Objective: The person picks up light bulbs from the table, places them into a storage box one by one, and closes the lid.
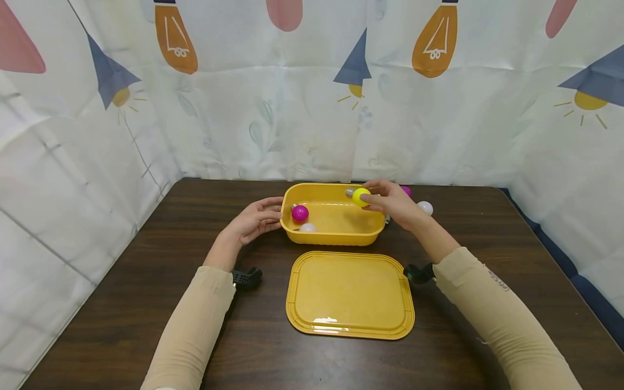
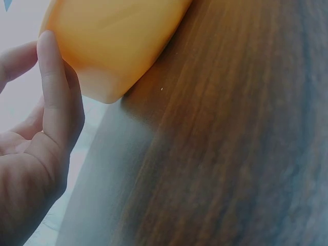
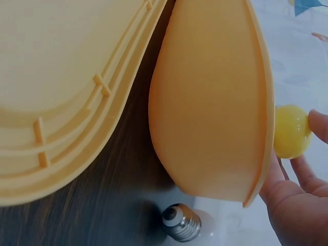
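Observation:
A yellow box stands toward the back of the table. Inside it, at the left end, are a magenta light bulb and a white light bulb, the white one partly hidden by the front wall. Over the box's right end, my right hand pinches a yellow light bulb between thumb and fingers, its screw base pointing left. With extended fingers, my left hand touches the outer left end of the box; in the left wrist view the fingertips meet its rim.
A flat yellow lid lies in front of the box. Right of the box are a white bulb and a magenta bulb, partly behind the right hand. Another bulb's metal screw base shows close to the box's right end. A patterned curtain hangs behind.

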Demonstrator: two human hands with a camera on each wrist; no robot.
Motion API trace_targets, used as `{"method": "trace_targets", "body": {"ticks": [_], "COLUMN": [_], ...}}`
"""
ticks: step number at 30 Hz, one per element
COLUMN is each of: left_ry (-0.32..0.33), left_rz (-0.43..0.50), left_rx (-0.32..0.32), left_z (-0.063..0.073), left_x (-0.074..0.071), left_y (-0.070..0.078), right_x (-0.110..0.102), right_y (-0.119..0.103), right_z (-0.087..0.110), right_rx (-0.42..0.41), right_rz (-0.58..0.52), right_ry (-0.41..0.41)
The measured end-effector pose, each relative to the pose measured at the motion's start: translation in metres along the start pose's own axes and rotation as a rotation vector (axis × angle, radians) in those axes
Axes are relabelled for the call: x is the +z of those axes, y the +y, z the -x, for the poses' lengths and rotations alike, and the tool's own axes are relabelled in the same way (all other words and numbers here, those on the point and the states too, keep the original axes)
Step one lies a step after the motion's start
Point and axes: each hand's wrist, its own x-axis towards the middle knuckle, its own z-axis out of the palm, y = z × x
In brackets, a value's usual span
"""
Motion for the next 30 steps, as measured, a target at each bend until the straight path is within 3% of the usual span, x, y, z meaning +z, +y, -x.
{"method": "trace_targets", "body": {"ticks": [14,30], "left_ry": [-0.008,-0.003], "left_rz": [-0.007,-0.008], "left_rx": [0.003,0.001], "left_z": [-0.001,0.000], "left_x": [0.000,0.000], "left_y": [0.000,0.000], "right_x": [0.012,0.024], "right_y": [-0.001,-0.003], "right_z": [-0.007,-0.013], "right_rx": [-0.003,-0.018], "right_rz": [-0.045,-0.002], "right_ry": [-0.029,-0.047]}}
